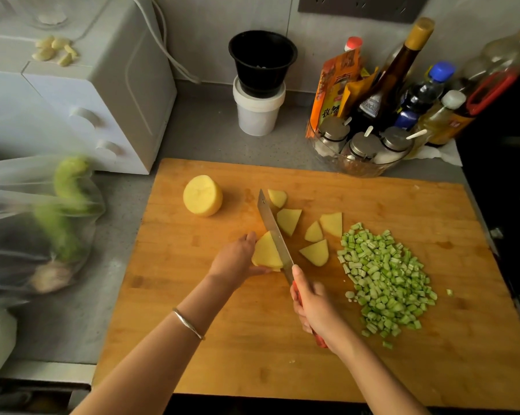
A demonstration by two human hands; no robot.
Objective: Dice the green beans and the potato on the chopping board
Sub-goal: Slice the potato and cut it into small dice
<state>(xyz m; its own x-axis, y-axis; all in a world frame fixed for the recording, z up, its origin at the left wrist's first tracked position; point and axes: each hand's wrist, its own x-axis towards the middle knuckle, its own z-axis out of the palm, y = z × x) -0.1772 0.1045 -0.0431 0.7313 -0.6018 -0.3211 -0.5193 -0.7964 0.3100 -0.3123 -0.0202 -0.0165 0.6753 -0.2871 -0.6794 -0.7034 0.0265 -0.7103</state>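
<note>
The beans [384, 277], right of the knife [275, 235], look done. Potato cutting is on. The left hand [234, 260] holds a potato piece [266, 253] against the knife, and the right hand [315, 307] grips its handle. Next, cut smaller.

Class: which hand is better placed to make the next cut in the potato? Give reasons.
Right: the right hand grips the knife, its blade against the potato slices, which the left hand holds.

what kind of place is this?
Likely a home kitchen counter: wooden chopping board with diced green beans, sauce bottles clustered by the wall, white appliance at the left.
</note>
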